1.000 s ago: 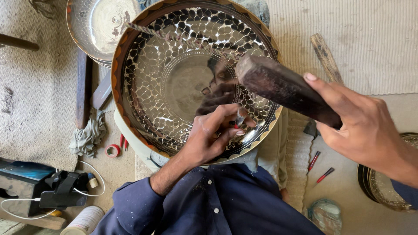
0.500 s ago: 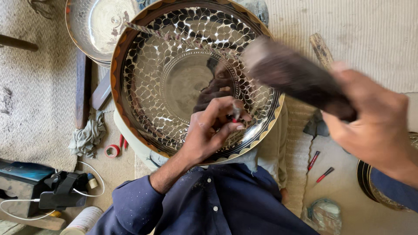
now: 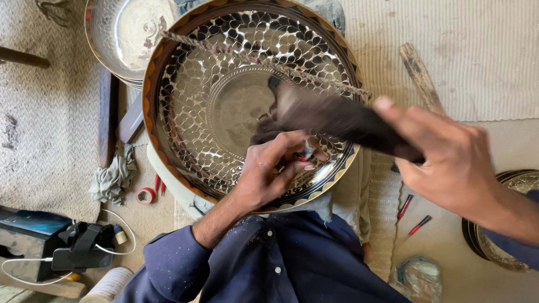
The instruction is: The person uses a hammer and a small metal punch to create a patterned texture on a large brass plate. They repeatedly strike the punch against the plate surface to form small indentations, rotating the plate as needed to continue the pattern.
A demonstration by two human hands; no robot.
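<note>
Chasing step in progress, by the look of it — left hand (image 3: 269, 174) sits low on the near inner wall of the big patterned metal bowl (image 3: 185, 112), fingers pinched narrow around a small punch (image 3: 307, 150) whose tip meets the scale-pattern band. Forearm comes up from the dark blue sleeve (image 3: 168, 264), wrist bent inward, thumb on top. Right hand (image 3: 449, 163) is wrapped fully shut on a dark mallet (image 3: 337, 118), motion-blurred, head over the punch, arm coming in from the right edge. Bowl rests tilted on the lap, rim toward the body, a twisted cord (image 3: 252, 56) stretched across its mouth. Judgement: next blow needs the mallet face square on the punch end, punch kept steady on the pattern line, fingers clear. Further out — red markers (image 3: 412, 216) on the floor at right, rag (image 3: 115, 177) and red tape roll (image 3: 146, 195) at left, a second metal bowl (image 3: 123, 33) beyond.
</note>
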